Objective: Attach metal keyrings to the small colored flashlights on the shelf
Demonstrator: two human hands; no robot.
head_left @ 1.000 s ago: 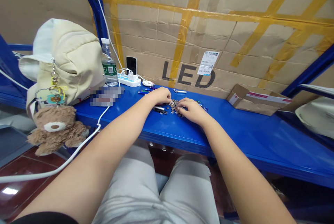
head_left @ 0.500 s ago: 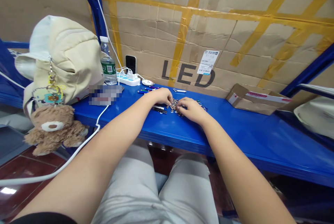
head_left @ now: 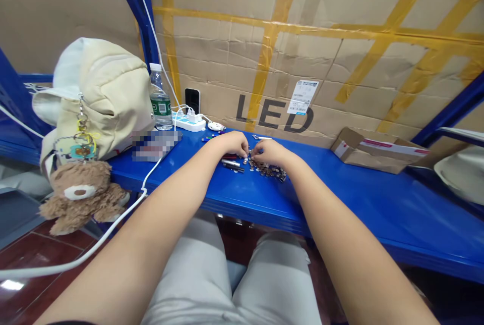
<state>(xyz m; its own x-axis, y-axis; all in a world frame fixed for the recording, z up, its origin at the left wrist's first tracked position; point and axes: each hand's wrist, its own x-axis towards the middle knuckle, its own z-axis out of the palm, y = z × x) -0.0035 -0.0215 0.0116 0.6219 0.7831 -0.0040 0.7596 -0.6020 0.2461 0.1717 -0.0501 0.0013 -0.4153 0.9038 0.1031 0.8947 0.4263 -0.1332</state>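
My left hand (head_left: 233, 143) and my right hand (head_left: 269, 152) meet over a heap of small silvery round pieces (head_left: 266, 169) on the blue shelf (head_left: 340, 194). Both hands have curled fingers, with the fingertips pinched together close to each other at the far edge of the heap. What the fingers pinch is too small to name. A few thin dark pen-like cylinders (head_left: 232, 164) lie just below my left hand. More small coloured sticks (head_left: 210, 138) lie behind it.
A cream backpack (head_left: 102, 98) with a teddy bear (head_left: 81, 195) hanging from it sits at the left, beside a water bottle (head_left: 160, 99) and a white power strip (head_left: 189, 122) with cables. A taped cardboard sheet marked LED (head_left: 274, 113) backs the shelf. A flat carton (head_left: 378, 149) lies to the right.
My right hand has lifted off the heap and moved left and farther, up to my left hand's fingertips. The heap now shows below it. The camera has shifted slightly.
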